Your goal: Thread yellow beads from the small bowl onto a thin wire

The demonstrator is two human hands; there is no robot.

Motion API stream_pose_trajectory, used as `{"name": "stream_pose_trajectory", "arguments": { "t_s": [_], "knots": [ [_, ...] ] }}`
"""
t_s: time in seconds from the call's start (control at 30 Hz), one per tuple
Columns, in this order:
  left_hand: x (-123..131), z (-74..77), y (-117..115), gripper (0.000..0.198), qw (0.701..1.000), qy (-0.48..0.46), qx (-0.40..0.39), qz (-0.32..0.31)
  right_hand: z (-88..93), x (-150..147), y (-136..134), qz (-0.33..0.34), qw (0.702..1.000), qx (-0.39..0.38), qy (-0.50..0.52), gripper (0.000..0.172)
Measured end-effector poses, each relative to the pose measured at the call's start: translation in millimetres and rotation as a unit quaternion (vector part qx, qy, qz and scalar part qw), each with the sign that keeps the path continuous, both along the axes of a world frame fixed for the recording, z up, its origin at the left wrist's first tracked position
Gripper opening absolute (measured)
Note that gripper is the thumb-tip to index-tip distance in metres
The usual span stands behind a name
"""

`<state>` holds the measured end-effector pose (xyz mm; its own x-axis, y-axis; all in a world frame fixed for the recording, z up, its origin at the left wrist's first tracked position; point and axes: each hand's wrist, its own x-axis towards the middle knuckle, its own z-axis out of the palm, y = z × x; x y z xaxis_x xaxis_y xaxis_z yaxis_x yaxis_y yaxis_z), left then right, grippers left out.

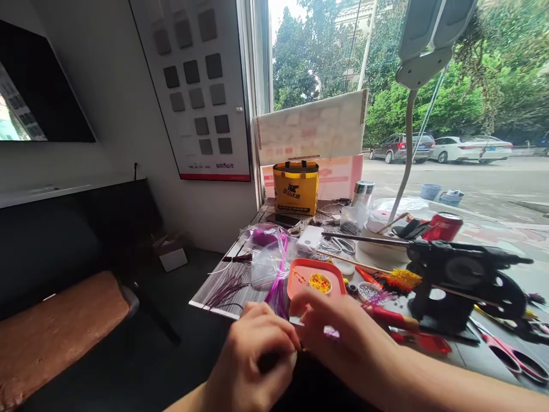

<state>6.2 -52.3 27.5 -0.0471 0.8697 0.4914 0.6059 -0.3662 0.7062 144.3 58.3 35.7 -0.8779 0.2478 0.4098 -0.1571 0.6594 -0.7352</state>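
My left hand (261, 357) is closed, thumb and forefinger pressed together at the front edge of the table. My right hand (349, 337) meets it from the right, its fingers curled in and its fingertips close to the left ones. Whatever lies between the fingertips is too small and hidden to name. Just beyond the hands is an orange tray (295, 269) with a small cup of yellow and red bits (319, 282). Shiny purple strands (281, 274) and clear plastic bags (263, 269) lie left of the tray.
A black metal hand-cranked device (461, 274) stands at right, with pink-handled scissors (510, 352) before it. Behind are a red can (444, 226), a lamp (405, 154) and a yellow bag (295, 191). Dark purple strands (227, 289) lie near the left table edge. A brown-topped seat (64, 326) stands left.
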Motion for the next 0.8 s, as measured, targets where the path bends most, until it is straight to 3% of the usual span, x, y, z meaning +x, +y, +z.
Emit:
{"name": "stream_pose_trajectory", "arguments": {
  "t_s": [0.03,0.1,0.17,0.23,0.3,0.33,0.4,0.47,0.5,0.57,0.63,0.7,0.73,0.8],
  "knots": [
    [-1,2.4,2,0.008,0.985,-0.143,-0.093,-0.02,2.2,5,0,0.004,0.984,0.169,0.054,0.014],
    [-1,4.2,7,0.004,0.887,-0.392,-0.241,-0.036,3.3,12,2,0.028,0.888,0.439,0.136,0.023],
    [1,2.5,11,0.007,0.797,-0.525,-0.296,-0.034,0.6,15,5,0.039,0.807,0.567,0.161,0.032],
    [4,-0.8,12,0.009,0.764,-0.569,-0.304,-0.022,-2.9,14,7,0.043,0.789,0.589,0.169,0.034],
    [5,-3.8,11,0.01,0.782,-0.548,-0.295,-0.02,-4.8,10,7,0.047,0.825,0.538,0.165,0.035],
    [5,-4.9,10,0.009,0.816,-0.507,-0.278,-0.021,-4.9,8,6,0.046,0.861,0.482,0.155,0.036],
    [5,-7.1,7,0.009,0.915,-0.351,-0.198,-0.017,-4.2,3,3,0.025,0.944,0.314,0.098,0.036],
    [4,-10.4,4,0.012,0.991,-0.126,-0.037,0.015,-3.9,-2,0,-0.003,0.997,0.077,0.001,0.031],
    [3,-12.6,3,0.012,0.997,-0.011,0.062,0.038,-4.4,-5,-1,-0.009,0.998,-0.051,-0.04,0.029],
    [3,-16.9,0,0.018,0.956,0.177,0.222,0.071,-6.3,-10,0,0.012,0.959,-0.263,-0.103,0.033],
    [4,-18.8,-1,0.027,0.918,0.276,0.27,0.091,-8.2,-14,2,0.046,0.914,-0.381,-0.134,0.044],
    [4,-16.5,-2,0.03,0.927,0.281,0.233,0.083,-8.0,-13,3,0.047,0.913,-0.38,-0.139,0.044],
    [4,-13.9,-1,0.026,0.949,0.241,0.194,0.064,-6.8,-10,3,0.032,0.936,-0.328,-0.124,0.038],
    [3,-7.2,2,0.014,0.997,0.053,0.052,0.006,-3.1,-2,2,0.008,0.995,-0.094,-0.043,0.022]
  ]
}}
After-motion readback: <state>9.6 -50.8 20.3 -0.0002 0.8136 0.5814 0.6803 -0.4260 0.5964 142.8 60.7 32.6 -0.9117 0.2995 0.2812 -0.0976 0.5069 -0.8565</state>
